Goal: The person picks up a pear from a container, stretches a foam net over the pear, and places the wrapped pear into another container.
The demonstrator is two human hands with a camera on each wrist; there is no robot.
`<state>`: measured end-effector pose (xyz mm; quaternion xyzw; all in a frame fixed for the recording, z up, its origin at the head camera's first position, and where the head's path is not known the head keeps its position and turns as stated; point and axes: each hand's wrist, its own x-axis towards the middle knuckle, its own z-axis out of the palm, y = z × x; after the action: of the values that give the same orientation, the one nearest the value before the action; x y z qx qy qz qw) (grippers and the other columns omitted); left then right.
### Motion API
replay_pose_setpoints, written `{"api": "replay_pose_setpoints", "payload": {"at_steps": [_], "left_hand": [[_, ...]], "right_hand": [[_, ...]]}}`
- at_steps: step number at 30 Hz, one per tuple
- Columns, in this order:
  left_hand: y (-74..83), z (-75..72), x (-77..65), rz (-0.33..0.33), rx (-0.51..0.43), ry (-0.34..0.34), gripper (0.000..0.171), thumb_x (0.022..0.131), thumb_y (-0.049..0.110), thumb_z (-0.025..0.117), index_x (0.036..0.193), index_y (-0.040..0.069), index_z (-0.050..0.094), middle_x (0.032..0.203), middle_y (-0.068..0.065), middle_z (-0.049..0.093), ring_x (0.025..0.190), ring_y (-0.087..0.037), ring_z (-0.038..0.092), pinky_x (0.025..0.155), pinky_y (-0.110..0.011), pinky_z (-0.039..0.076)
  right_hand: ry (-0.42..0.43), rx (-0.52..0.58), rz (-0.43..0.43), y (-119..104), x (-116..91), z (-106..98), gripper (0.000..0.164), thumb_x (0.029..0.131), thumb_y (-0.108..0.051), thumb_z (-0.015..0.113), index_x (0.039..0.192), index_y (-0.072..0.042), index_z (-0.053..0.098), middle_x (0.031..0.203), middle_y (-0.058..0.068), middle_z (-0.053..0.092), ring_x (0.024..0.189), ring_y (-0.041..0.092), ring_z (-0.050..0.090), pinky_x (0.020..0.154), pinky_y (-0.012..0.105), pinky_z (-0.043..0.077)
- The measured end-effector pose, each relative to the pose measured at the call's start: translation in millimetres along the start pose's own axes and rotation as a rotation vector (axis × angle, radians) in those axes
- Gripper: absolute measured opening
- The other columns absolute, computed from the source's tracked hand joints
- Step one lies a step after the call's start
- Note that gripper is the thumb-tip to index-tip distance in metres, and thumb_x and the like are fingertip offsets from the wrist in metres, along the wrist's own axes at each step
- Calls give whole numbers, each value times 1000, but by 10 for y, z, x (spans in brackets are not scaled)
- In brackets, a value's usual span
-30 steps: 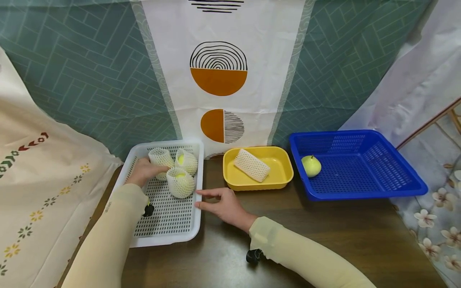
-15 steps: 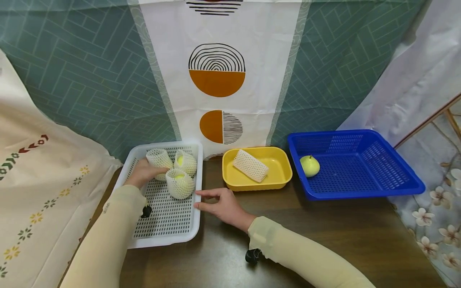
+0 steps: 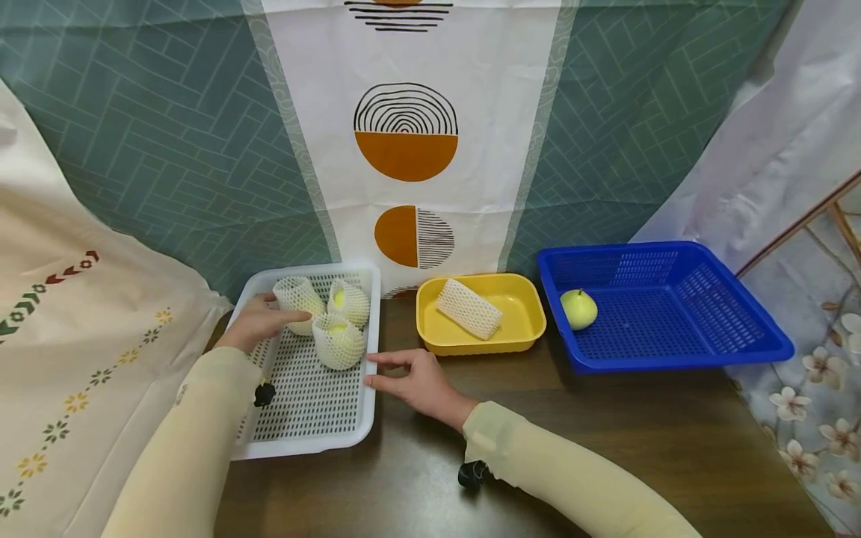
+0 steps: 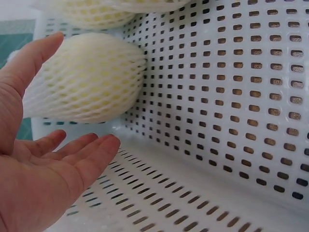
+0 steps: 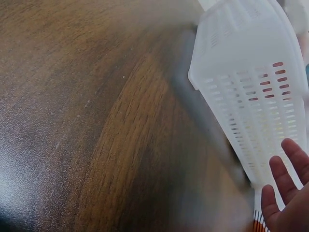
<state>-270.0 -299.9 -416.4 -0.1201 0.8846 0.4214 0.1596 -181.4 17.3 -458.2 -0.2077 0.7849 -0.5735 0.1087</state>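
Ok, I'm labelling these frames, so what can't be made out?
Head: lettering on the left sleeve, too small to read.
Head: part of the leftmost foam-netted fruit, behind the left hand.
Left wrist: two more foam-netted fruits, cut off by top edge.
Right wrist: right hand, cut off by right edge.

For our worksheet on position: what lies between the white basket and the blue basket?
The head view shows the yellow tray, holding a foam net, and, lower in frame, the right hand beside the white basket.
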Motion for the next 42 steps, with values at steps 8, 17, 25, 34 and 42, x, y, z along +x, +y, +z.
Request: {"api": "replay_pose_setpoints", "payload": {"at_steps": [8,17,25,34,42], "left_hand": [[123,-151,-154,21,24,64,119,72,61,69,150,8,-4,151,-27,18,133,-43,32,102,-57,36],[465,-215,-343,131,-11,225,123,69,71,63,150,10,-7,154,-22,8,138,-43,22,102,-60,33],[741,-128,-562,219,-105,396,103,75,68,59,150,15,12,153,-13,18,139,-33,23,106,-53,32],[1091,117,-831,401,-186,519,70,83,54,60,138,15,42,141,-6,43,132,-21,39,107,-42,35],[1299,417,-1025,545,-195,502,54,86,48,62,130,17,53,134,-3,54,124,-20,48,105,-39,38]], "right_hand": [[2,-34,-3,-19,6,-21,35,76,-48,72,110,-42,66,114,-22,63,106,4,58,93,43,49],[-59,-153,-4,-88,18,-102,39,77,-51,70,114,-39,65,116,-19,63,105,10,59,90,38,50],[-106,-189,35,-236,-29,-294,45,77,-51,70,118,-33,64,116,-18,63,107,8,56,93,37,50],[23,-246,-27,-470,-118,-648,41,78,-54,67,115,-36,63,116,-16,63,105,7,56,96,36,47],[158,-265,-73,-617,-207,-905,36,80,-52,66,112,-37,63,111,-17,64,106,10,58,95,37,47]]}}
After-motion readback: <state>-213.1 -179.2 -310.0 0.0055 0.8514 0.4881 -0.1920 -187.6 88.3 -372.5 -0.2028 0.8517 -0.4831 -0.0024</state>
